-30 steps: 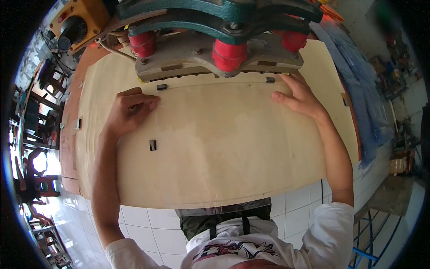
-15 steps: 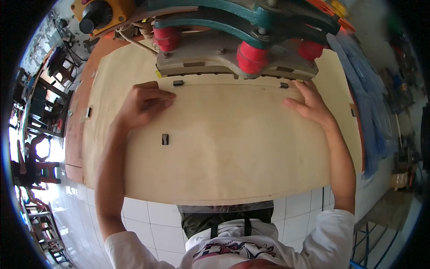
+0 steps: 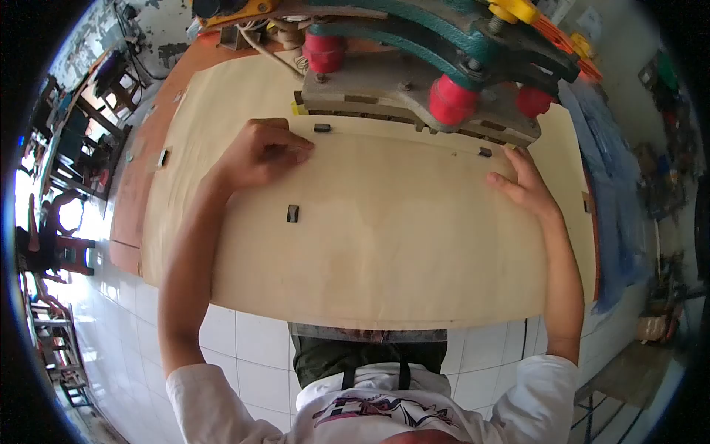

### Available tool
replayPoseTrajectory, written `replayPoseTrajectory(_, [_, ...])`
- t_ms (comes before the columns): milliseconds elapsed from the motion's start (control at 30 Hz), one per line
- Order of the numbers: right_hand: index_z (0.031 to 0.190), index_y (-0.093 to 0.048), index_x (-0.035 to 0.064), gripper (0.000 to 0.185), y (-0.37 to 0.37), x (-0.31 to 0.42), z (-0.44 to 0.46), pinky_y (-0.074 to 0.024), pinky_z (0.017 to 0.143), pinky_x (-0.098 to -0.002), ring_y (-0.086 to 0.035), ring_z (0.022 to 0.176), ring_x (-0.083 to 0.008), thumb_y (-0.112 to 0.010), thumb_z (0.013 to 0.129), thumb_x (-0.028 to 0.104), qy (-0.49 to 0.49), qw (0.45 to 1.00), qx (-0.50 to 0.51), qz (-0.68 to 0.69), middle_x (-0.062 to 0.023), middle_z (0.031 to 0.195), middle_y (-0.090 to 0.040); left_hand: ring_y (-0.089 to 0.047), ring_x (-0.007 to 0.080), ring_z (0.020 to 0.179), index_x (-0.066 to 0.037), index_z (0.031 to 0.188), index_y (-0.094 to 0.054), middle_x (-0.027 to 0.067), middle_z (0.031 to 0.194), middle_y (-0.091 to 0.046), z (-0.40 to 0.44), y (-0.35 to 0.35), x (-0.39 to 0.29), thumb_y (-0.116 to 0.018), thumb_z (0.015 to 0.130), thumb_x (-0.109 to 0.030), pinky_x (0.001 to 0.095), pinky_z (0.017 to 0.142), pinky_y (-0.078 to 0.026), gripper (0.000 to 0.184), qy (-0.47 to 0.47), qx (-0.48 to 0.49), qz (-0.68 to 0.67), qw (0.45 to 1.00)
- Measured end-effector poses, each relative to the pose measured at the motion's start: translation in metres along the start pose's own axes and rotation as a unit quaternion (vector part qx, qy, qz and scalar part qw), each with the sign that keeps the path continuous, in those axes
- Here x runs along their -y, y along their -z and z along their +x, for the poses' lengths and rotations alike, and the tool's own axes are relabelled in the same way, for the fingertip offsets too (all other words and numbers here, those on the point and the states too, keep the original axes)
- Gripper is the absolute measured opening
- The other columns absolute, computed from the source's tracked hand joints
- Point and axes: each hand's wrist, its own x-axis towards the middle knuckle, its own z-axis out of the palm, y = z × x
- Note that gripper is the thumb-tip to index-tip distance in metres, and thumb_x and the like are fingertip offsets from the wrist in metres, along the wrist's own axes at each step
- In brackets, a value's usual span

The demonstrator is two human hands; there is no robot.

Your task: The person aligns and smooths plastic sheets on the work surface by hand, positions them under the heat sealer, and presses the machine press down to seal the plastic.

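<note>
A thin clear plastic sheet lies over the pale tabletop, with its near edge hanging see-through past the table edge. At its far left, my left hand is curled, thumb and forefinger pinched at the sheet's far edge beside a small black block. My right hand rests at the far right of the sheet, thumb and fingers apart, near a second black block. Between my forearms sits another black block. Just beyond both hands stands the press head, a grey plate under a green frame.
Red rubber mounts join the plate to the green frame. Blue plastic film hangs at the table's right side. A brown board shows along the left. A yellow control box is at the upper left.
The view has shifted, so the table and press appear farther right. Both hands stay near the same two black blocks, and the left fingers have shifted slightly.
</note>
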Motion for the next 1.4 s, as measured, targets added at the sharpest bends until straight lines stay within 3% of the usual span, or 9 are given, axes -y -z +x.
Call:
replayPoseTrajectory(167, [0.135,-0.053,-0.0045,0.066,0.001,0.004,0.004,-0.0333,0.112,-0.0421,-0.045,0.131,-0.035,-0.076,0.086,0.033,-0.017,0.997,0.027,0.073,-0.0214,0.136,-0.051,-0.061,0.0211,0.067,-0.005,0.097,-0.079,0.0097,0.074,-0.066,-0.003,-0.004,0.002,-0.073,0.079,-0.008,0.0328,0.06,-0.048,0.018,-0.005,-0.03,-0.041,0.999])
replayPoseTrajectory(367, [0.138,-0.052,-0.003,0.064,0.006,0.009,0.005,-0.0323,0.112,-0.0393,-0.045,0.132,-0.0302,-0.074,0.086,0.027,-0.012,0.994,0.031,0.106,-0.0177,0.137,-0.052,-0.06,0.0167,0.067,-0.004,0.093,-0.078,0.0082,0.078,-0.068,-0.004,0.007,0.003,-0.071,0.075,-0.008,0.029,0.06,-0.046,0.019,0.047,0.024,-0.023,0.998])
replayPoseTrajectory(533, [0.138,-0.049,-0.0057,0.067,0.012,-0.002,0.0,-0.03,0.114,-0.0371,-0.044,0.135,-0.0272,-0.074,0.085,0.025,-0.108,0.966,0.025,0.233,-0.0175,0.142,-0.05,-0.061,0.0151,0.067,-0.001,0.082,-0.073,0.0057,0.077,-0.068,-0.005,0.013,0.012,-0.063,0.072,-0.008,0.0292,0.06,-0.046,0.016,0.088,0.017,-0.116,0.989])
replayPoseTrajectory(667, [0.139,-0.048,-0.0086,0.071,0.011,0.003,-0.002,-0.0306,0.114,-0.0368,-0.046,0.133,-0.0278,-0.075,0.083,0.025,-0.116,0.982,0.014,0.149,-0.0182,0.14,-0.052,-0.061,0.0165,0.067,0.0,0.079,-0.071,0.0058,0.074,-0.067,-0.004,0.012,0.012,-0.064,0.073,-0.009,0.0292,0.06,-0.047,0.013,0.081,0.01,-0.114,0.99])
replayPoseTrajectory(767, [0.133,-0.051,-0.0084,0.061,0.011,0.005,-0.001,-0.0327,0.112,-0.0363,-0.048,0.13,-0.0268,-0.072,0.081,0.016,-0.099,0.981,0.004,0.165,-0.0168,0.134,-0.055,-0.061,0.0145,0.07,0.0,0.08,-0.069,0.0054,0.075,-0.065,-0.005,0.014,0.011,-0.067,0.074,-0.009,0.0302,0.062,-0.047,0.011,0.049,0.025,-0.08,0.995])
replayPoseTrajectory(833, [0.125,-0.054,-0.0052,0.051,0.013,-0.006,0.001,-0.0349,0.109,-0.0353,-0.051,0.125,-0.0255,-0.066,0.077,0.007,-0.073,0.948,-0.029,0.309,-0.0144,0.128,-0.057,-0.062,0.0142,0.069,0.0,0.08,-0.07,0.0051,0.076,-0.065,-0.005,0.017,0.008,-0.068,0.073,-0.007,0.03,0.061,-0.048,0.01,0.042,0.052,-0.067,0.995])
replayPoseTrajectory(933, [0.121,-0.054,-0.0033,0.048,0.015,-0.017,0.001,-0.0366,0.107,-0.0342,-0.053,0.121,-0.0244,-0.059,0.074,0.001,-0.12,0.932,-0.059,0.338,-0.0128,0.123,-0.058,-0.065,0.0175,0.065,-0.001,0.077,-0.072,0.007,0.072,-0.068,-0.005,0.017,0.005,-0.07,0.074,-0.012,0.0312,0.061,-0.051,0.011,0.053,0.045,-0.068,0.995])
replayPoseTrajectory(1167, [0.117,-0.054,-0.0009,0.044,0.013,0.003,0.003,-0.0365,0.106,-0.0324,-0.051,0.124,-0.0245,-0.06,0.073,-0.001,-0.13,0.934,-0.074,0.324,-0.0119,0.123,-0.058,-0.063,0.0167,0.064,-0.001,0.076,-0.071,0.0064,0.072,-0.068,-0.005,0.018,0.003,-0.069,0.075,-0.009,0.0305,0.06,-0.05,0.008,0.068,0.056,-0.074,0.993])
replayPoseTrajectory(1400, [0.095,-0.056,0.0022,0.023,0.014,-0.039,-0.007,-0.0479,0.078,-0.0304,-0.061,0.087,-0.0175,-0.066,0.075,0.005,-0.151,0.933,-0.1,0.312,-0.0084,0.093,-0.062,-0.061,0.0168,0.064,-0.001,0.075,-0.07,0.006,0.071,-0.065,-0.004,0.017,0.001,-0.071,0.076,-0.007,0.0307,0.059,-0.048,0.007,0.065,0.053,-0.071,0.994])
